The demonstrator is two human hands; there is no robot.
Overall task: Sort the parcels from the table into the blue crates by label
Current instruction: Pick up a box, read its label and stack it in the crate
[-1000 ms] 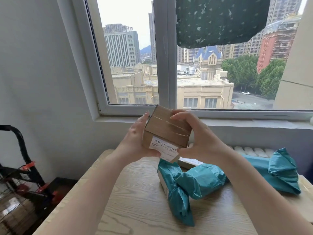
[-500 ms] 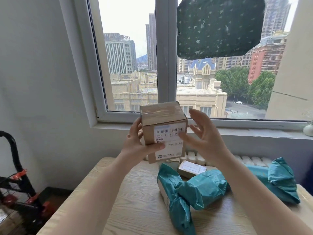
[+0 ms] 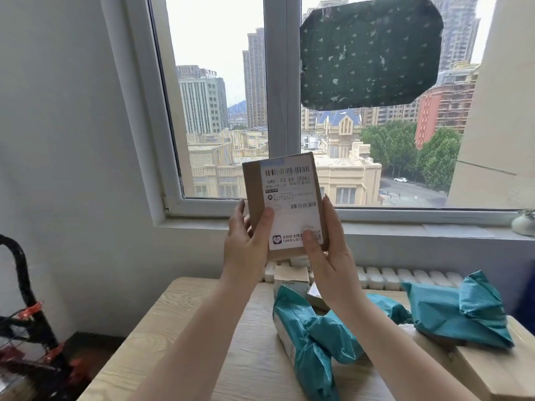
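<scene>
Box point(image 3: 285, 204): turned since earlier, label now facing the camera, raised upright before the window, above the table point(image 3: 179, 337).
Left hand point(image 3: 246, 244): grips its left edge.
Right hand point(image 3: 327, 250): now grips its right edge, thumb on label.

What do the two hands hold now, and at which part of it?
Both hold one cardboard box, label facing the camera. The left hand grips its lower left edge; the right hand grips its lower right edge, thumb on the label.

Left hand point(image 3: 246, 241) and right hand point(image 3: 327, 256) hold a labelled cardboard parcel point(image 3: 285, 204) upright above the table point(image 3: 202, 342).
</scene>
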